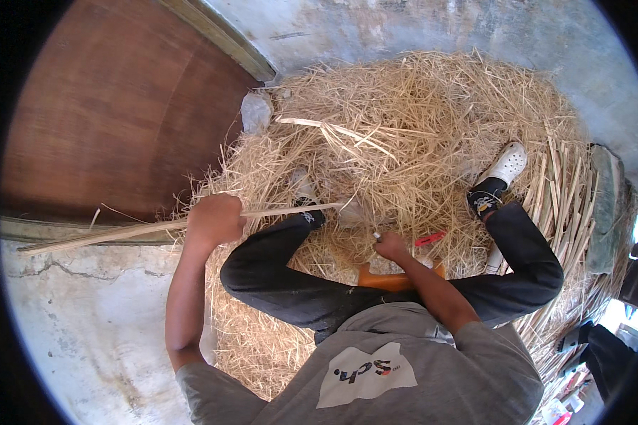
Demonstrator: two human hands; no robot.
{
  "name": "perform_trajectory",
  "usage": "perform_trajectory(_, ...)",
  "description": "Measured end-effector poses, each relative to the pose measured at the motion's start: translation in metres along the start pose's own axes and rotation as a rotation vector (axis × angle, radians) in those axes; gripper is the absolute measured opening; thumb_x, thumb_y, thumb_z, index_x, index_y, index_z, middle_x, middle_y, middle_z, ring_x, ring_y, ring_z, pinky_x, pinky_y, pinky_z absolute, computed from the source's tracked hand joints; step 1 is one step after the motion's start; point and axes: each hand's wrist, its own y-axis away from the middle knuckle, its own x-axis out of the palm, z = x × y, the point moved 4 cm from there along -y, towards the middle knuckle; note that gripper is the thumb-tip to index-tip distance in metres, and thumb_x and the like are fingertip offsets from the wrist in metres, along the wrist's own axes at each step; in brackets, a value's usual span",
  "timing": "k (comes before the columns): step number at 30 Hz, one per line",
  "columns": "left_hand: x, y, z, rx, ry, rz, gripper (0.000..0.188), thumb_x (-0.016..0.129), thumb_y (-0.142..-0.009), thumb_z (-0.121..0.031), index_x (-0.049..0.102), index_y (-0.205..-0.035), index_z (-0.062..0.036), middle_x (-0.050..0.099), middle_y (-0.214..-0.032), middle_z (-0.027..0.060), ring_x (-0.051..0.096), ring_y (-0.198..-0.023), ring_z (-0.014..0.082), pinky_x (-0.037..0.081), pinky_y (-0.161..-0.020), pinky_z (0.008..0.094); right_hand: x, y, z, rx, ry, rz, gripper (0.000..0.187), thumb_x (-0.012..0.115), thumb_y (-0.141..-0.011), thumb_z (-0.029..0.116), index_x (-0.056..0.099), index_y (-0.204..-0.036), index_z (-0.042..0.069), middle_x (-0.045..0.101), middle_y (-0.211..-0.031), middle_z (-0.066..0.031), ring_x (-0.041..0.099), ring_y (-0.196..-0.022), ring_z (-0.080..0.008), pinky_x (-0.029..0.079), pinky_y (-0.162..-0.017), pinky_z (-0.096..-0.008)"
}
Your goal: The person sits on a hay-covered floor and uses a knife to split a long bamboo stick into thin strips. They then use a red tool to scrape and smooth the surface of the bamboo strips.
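My left hand (215,219) is closed in a fist around a long pale strip of split bamboo or wood (138,230). The strip's thick end reaches out to the left, and its thin end runs right, over my left shin. Between my knees, my right hand (391,246) grips the handle of what looks like a knife (377,236). Its greyish blade is blurred and hard to make out near the strip's right tip. A red object (430,239), perhaps a folded tool, lies on the shavings just right of my right hand.
Curly straw-coloured shavings (432,127) cover the floor around my feet. I sit on an orange stool (385,278). Long strips (556,205) are stacked at the right. A brown door panel (113,113), a stone (256,112) and a stained wall (489,35) border the heap.
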Motion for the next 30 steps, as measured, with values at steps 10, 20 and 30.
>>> perform_trajectory(10,-0.004,0.02,0.041,-0.033,0.05,0.05,0.028,0.065,-0.079,-0.032,0.07,-0.086,-0.0055,0.067,-0.09,0.0173,0.064,-0.085,0.0377,0.05,-0.079,0.0468,-0.008,0.003,-0.047,-0.051,-0.01,-0.144,0.032,0.061,-0.071,0.027,0.069,-0.089,0.002,0.066,-0.086,-0.0259,0.066,-0.084,-0.0409,0.052,-0.076,-0.048)
perform_trajectory(20,-0.075,0.163,0.143,-0.25,0.392,-0.72,0.034,0.063,-0.09,-0.028,0.06,-0.08,0.005,0.033,-0.057,0.0168,0.028,-0.052,0.0208,0.032,-0.048,0.0382,-0.055,0.046,0.006,-0.095,-0.179,-0.031,0.026,0.058,-0.076,0.023,0.06,-0.079,-0.003,0.057,-0.068,-0.016,0.056,-0.06,-0.0278,0.044,-0.056,-0.0391)
perform_trajectory(30,-0.053,0.222,0.125,-0.092,0.856,-1.412,0.031,0.057,-0.097,-0.031,0.07,-0.107,-0.0047,0.044,-0.062,-0.0073,0.04,-0.059,0.0,0.028,-0.052,0.018,-0.071,0.252,0.164,-0.486,-0.305,0.395,0.025,0.063,-0.081,0.02,0.058,-0.094,-0.001,0.061,-0.071,-0.0088,0.063,-0.065,-0.0192,0.047,-0.06,-0.0349)
